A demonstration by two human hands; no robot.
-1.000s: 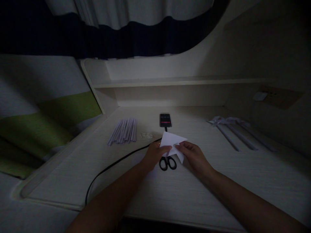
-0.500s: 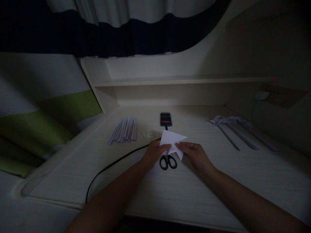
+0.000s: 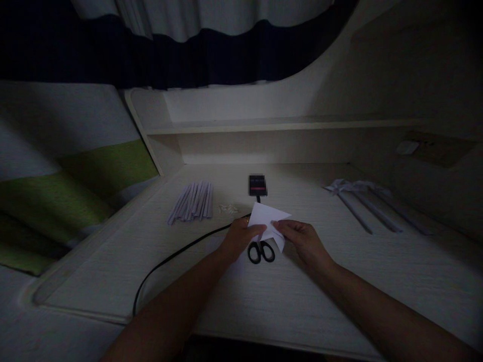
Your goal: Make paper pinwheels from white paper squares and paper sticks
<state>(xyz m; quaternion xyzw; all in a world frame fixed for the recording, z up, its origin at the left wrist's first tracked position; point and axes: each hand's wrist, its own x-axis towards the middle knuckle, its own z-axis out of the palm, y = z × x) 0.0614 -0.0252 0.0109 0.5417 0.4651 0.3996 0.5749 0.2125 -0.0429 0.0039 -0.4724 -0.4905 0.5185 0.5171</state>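
Note:
A folded sheet of white paper point(image 3: 266, 215) with pointed corners is held above the desk between both hands. My left hand point(image 3: 241, 235) grips its left side, the thumb lying across the front. On the right edge, my right hand point(image 3: 300, 234) pinches the paper between thumb and fingers. Black-handled scissors point(image 3: 267, 252) lie just below the paper, which hides their blades.
Rolled paper sticks point(image 3: 192, 201) lie bundled at the left, beside small pale pieces point(image 3: 228, 208). Paper sticks with folded tops point(image 3: 358, 201) rest at the right. A black cable point(image 3: 181, 249) runs from a small dark device point(image 3: 257, 185) to the desk's point(image 3: 320, 311) front edge.
The paper's lower right flap has shifted slightly under my right fingers, and the gap beside it looks smaller. My hands have hardly moved.

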